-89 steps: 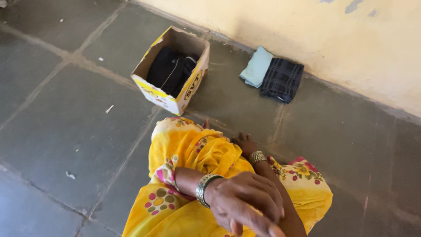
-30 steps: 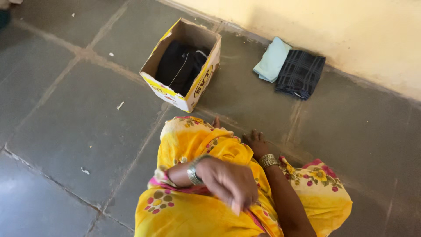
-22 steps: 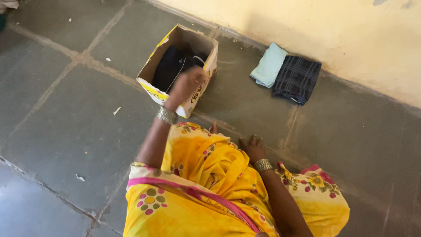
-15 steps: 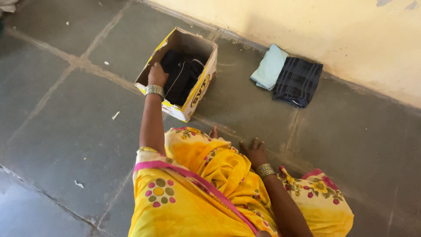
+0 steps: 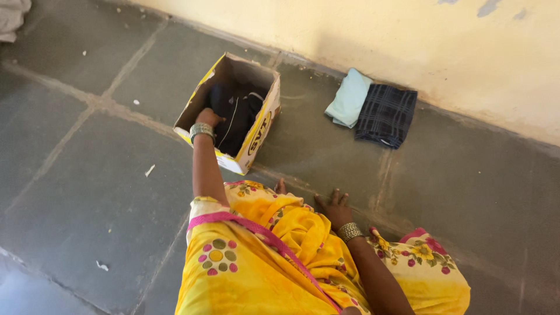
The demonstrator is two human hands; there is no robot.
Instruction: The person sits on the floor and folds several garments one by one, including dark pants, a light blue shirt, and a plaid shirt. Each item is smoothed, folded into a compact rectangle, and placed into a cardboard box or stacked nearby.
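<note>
Our left hand [image 5: 207, 118] reaches far forward into the open cardboard box [image 5: 258, 129], on the dark folded garment [image 5: 233, 114] that lies inside. We cannot tell if the fingers grip the cloth or only touch it, because the wrist hides them. The garment's long axis runs along the box, away from us toward the wall. Our left arm is almost straight. Our right hand [image 5: 336, 208] lies flat with spread fingers on the stone floor [image 5: 87, 192], near our knee and well apart from the box.
</note>
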